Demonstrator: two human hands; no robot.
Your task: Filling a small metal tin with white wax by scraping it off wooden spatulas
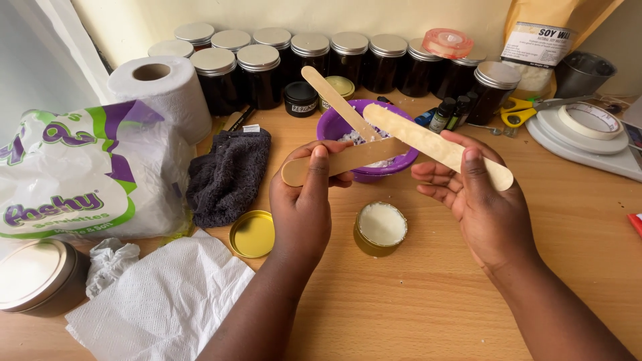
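Observation:
My left hand [304, 200] grips a flat wooden stick [341, 162], held level over the table. My right hand [478, 194] pinches a second wooden stick [435, 144] coated in pale wax; its far tip crosses over the first stick above a purple bowl [338, 124]. A third stick [331, 97] leans in that bowl, which holds white flakes. Below my hands sits a small gold tin [380, 228] filled with white wax. Its gold lid [253, 234] lies to the left.
Several dark jars with silver lids [261, 67] line the back wall. Also on the wooden table: a dark cloth [227, 177], toilet roll [164, 90], bagged tissue pack [80, 174], paper towel [160, 301], large tin [37, 277], yellow scissors [518, 110], tape roll [592, 120], wax bag [542, 47].

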